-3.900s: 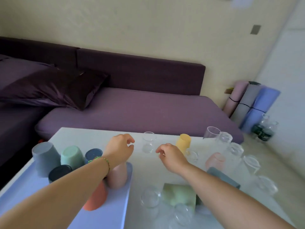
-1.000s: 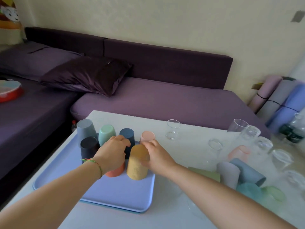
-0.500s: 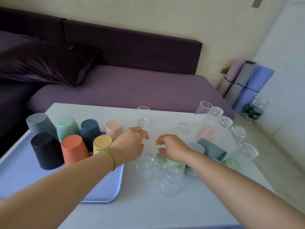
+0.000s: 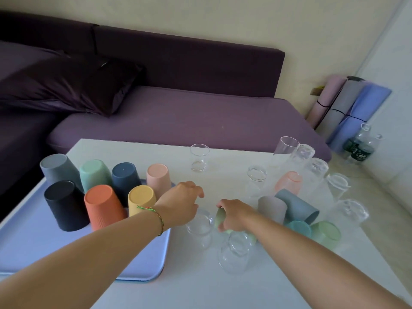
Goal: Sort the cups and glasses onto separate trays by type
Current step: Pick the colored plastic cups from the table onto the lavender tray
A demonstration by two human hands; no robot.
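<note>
- right hand [image 4: 234,216]: fingers and thumb wrapped round pale green cup [image 4: 219,219], which lies on its side on the white table [image 4: 223,293], among clear glasses [image 4: 234,257].
- left hand [image 4: 184,202]: loosely curled, holds nothing. It hovers over tray-side glass [image 4: 199,226], just beside blue tray [image 4: 142,264].
- tray carries seven coloured cups [image 4: 102,206], mouth down.
- handling, my guess: cup is light, stiff, matte plastic, so low slip risk. Grip mid-wall, flip mouth down.
- glasses look fragile, slick and crowded. Lift the cup straight up to avoid knocking neighbours.
</note>
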